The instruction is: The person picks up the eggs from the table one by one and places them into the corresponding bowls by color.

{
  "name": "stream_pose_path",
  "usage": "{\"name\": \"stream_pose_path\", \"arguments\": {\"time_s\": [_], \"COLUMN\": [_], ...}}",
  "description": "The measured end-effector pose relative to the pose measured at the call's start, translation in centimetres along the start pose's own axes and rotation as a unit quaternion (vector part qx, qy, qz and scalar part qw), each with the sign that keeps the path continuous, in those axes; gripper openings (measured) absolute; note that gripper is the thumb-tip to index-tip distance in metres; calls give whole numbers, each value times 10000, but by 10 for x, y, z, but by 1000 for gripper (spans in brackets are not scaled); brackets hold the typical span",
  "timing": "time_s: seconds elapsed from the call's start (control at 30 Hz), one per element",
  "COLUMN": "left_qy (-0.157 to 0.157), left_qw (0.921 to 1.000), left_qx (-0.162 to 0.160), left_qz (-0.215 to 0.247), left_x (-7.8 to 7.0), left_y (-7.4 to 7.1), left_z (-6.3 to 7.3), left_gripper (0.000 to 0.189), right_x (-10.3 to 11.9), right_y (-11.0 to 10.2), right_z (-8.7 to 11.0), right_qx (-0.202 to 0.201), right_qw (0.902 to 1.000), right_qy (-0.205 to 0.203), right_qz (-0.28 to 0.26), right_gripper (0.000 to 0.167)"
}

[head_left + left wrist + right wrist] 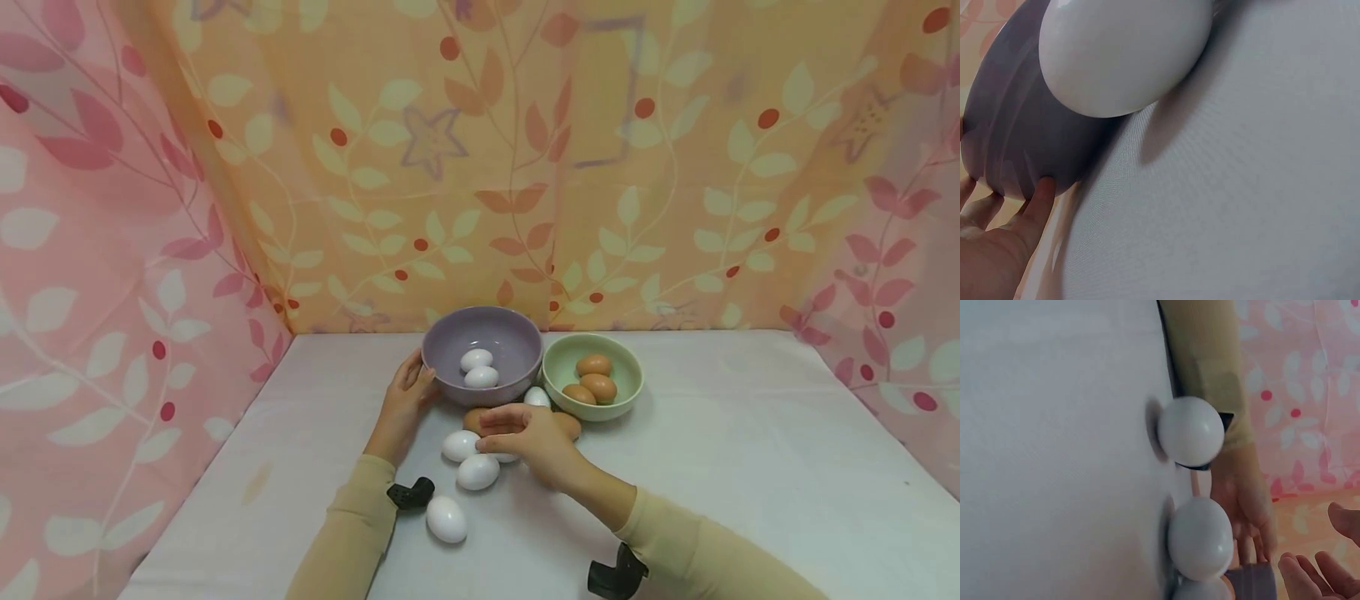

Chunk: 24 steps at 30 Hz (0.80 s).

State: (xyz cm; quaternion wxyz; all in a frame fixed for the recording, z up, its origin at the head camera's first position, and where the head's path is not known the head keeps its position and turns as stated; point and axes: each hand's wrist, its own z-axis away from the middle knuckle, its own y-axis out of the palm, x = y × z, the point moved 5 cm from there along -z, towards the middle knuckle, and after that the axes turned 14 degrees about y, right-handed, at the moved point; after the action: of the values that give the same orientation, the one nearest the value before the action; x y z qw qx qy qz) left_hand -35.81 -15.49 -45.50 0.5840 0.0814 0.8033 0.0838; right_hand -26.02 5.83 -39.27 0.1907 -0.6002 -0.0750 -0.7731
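Note:
My left hand [401, 408] rests its fingers against the left outer side of a purple bowl [442, 333], which holds two white eggs [482, 377]; its fingers [1038, 206] touch the bowl wall in the left wrist view. Over a cluster of eggs in front of the bowl hovers my right hand [542, 443], thumb and fingers apart and nothing held. Beneath and around it lie white eggs [461, 446] and brown eggs [567, 425], some partly hidden by the hand. In the right wrist view, the right hand's fingers [1300, 578] show at the edge.
A green bowl [632, 387] with three brown eggs stands right of the purple one. One white egg [537, 397] sits between the bowls, and another white egg [446, 520] lies nearer the front by my left wrist. Patterned cloth [525, 167] hangs behind the white table [750, 467].

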Motion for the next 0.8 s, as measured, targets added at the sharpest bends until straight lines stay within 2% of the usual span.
{"name": "stream_pose_path", "arguments": {"time_s": [0.23,0.43,0.67,0.8], "left_qy": [-27,-81,-17,-54], "left_qw": [10000,9999,9999,10000], "left_qx": [-21,2,15,-17], "left_qz": [-56,-65,-113,-58], "left_x": [0,1,0,0], "left_y": [-1,0,0,0], "left_z": [-1,1,1,0], "left_gripper": [57,57,57,56], "right_x": [-13,-18,-24,-26], "right_y": [12,16,27,32], "right_z": [7,11,17,18], "right_qx": [100,-104,231,392], "right_qw": [9997,9978,9995,9991], "right_qy": [-24,42,35,25], "right_qz": [211,651,215,151], "right_gripper": [44,41,41,41]}}
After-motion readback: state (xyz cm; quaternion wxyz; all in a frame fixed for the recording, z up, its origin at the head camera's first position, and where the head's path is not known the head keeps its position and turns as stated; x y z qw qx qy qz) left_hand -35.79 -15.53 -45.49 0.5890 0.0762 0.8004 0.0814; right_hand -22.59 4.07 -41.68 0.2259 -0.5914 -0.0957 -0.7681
